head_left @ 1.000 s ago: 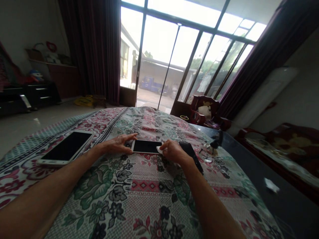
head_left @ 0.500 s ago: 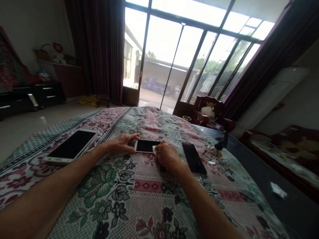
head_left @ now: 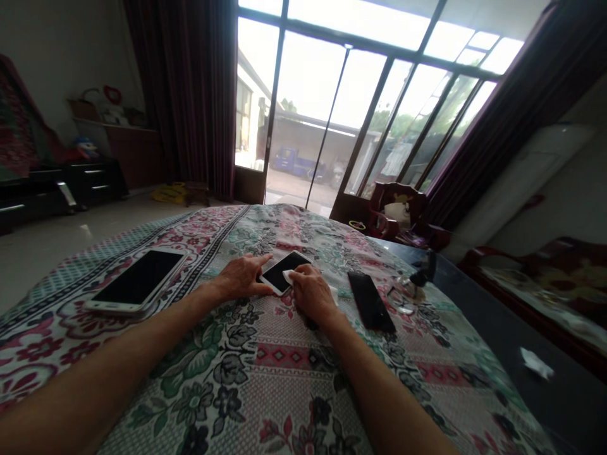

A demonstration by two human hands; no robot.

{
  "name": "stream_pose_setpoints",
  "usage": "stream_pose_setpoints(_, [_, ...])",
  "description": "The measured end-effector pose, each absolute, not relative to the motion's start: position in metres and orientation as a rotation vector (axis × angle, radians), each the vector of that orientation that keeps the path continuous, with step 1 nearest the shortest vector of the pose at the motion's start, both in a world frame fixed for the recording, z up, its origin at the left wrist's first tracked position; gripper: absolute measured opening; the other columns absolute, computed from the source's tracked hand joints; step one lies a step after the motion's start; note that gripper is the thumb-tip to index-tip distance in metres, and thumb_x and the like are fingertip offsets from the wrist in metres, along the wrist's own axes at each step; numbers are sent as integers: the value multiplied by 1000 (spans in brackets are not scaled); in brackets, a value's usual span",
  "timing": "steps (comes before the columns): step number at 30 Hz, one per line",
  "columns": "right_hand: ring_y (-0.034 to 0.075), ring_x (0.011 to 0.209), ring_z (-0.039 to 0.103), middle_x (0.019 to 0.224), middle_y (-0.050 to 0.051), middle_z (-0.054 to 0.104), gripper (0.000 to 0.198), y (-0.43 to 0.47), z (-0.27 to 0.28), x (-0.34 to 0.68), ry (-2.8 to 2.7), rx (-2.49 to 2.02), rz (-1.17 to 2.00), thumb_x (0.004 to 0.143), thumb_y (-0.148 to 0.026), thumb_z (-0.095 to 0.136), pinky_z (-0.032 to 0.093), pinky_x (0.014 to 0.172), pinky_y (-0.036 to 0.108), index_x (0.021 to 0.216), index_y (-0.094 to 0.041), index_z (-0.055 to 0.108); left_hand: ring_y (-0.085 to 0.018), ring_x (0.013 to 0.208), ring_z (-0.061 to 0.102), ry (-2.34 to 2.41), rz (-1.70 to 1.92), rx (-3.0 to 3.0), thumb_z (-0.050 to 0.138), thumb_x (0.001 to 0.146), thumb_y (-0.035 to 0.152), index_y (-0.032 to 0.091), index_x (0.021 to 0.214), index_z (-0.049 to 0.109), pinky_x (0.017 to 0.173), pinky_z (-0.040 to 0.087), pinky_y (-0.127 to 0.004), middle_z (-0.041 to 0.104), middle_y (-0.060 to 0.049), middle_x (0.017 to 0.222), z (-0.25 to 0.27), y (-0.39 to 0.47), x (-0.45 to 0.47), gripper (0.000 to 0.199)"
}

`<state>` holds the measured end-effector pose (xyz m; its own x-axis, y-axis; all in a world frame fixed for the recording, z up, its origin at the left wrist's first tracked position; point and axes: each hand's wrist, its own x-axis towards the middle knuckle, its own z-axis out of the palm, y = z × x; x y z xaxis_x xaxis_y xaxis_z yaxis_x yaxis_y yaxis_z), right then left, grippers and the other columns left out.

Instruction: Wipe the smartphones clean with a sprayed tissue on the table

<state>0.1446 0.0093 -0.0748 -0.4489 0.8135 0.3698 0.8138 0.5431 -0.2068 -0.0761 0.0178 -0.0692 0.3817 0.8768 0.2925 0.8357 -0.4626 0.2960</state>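
Observation:
A white-framed smartphone (head_left: 283, 270) with a dark screen lies aslant on the patterned cloth in the middle. My left hand (head_left: 244, 277) holds its near left end, thumb and forefinger at the two edges. My right hand (head_left: 313, 292) pinches a small white tissue (head_left: 287, 275), pressed to the phone's screen; part of the tissue is hidden by the fingers. A larger white phone (head_left: 137, 281) lies screen up beside my left forearm. To the right of my right hand is a black phone (head_left: 371, 301), also flat on the cloth.
The floral cloth (head_left: 294, 354) covers most of the table. A clear glass or plastic object with a black top (head_left: 420, 278) stands at the right. Crumpled white paper (head_left: 535, 363) lies on the dark tabletop edge. Beyond are a wooden chair (head_left: 401, 202) and glass doors.
The phone in my left hand has turned, its far right end swinging away from me. My right hand with the tissue has shifted slightly left over the screen.

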Motion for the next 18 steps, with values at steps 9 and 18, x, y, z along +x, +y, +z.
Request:
stream_pose_setpoints(9, [20,99,61,105,8,68,30,18,-77,153,-2227,-1457,64,92,-13,49,45,87,29,107,-22,73,-18,81,67,1334,789,2406,59,76,30,18,124,65,78,50,-31,75,-4,90,-76,20,-74,50])
stream_pose_setpoints(18, [19,105,63,114,7,70,35,27,-82,150,-2214,-1354,117,91,-8,48,46,95,30,108,-23,74,-17,83,67,1184,690,2325,64,72,29,21,121,66,79,51,-29,74,-2,92,-73,18,-79,51])
